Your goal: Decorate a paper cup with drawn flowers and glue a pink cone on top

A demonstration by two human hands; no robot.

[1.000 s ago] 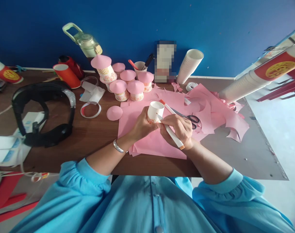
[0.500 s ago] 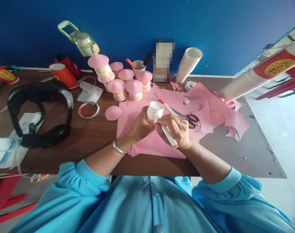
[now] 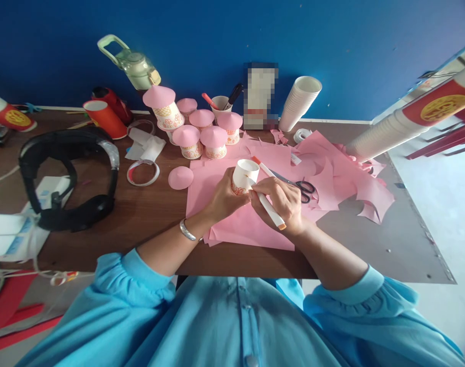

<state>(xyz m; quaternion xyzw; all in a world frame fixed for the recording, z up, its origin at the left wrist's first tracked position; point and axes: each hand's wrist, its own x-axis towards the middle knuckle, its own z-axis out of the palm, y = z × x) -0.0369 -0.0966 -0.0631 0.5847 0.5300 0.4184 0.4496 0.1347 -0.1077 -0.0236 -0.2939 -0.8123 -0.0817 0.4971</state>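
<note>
My left hand (image 3: 228,196) is wrapped round a small white paper cup (image 3: 244,176), tilted with its mouth up, with orange flower drawings low on its side. In my right hand (image 3: 280,201) is a white marker (image 3: 268,210) with an orange end, its tip at the cup's side where a thin mark shows. A second white pen with an orange-red end (image 3: 260,164) juts out behind the right hand; whether it is held or lying there I cannot tell. Beneath both hands spread pink paper sheets (image 3: 209,188). Black-handled scissors (image 3: 305,189) lie beside the right hand.
Several decorated cups with pink cone tops (image 3: 213,136) stand behind. A loose pink cone (image 3: 180,178) and tape roll (image 3: 143,173) lie left, near a black headband device (image 3: 68,224). Cup stacks (image 3: 299,104), a pen cup (image 3: 219,106) and paper scraps (image 3: 339,178) sit beyond.
The whole view has shifted slightly to the right. The marker tip stays at the cup's side, and a thin mark shows there now; both hands keep their hold.
</note>
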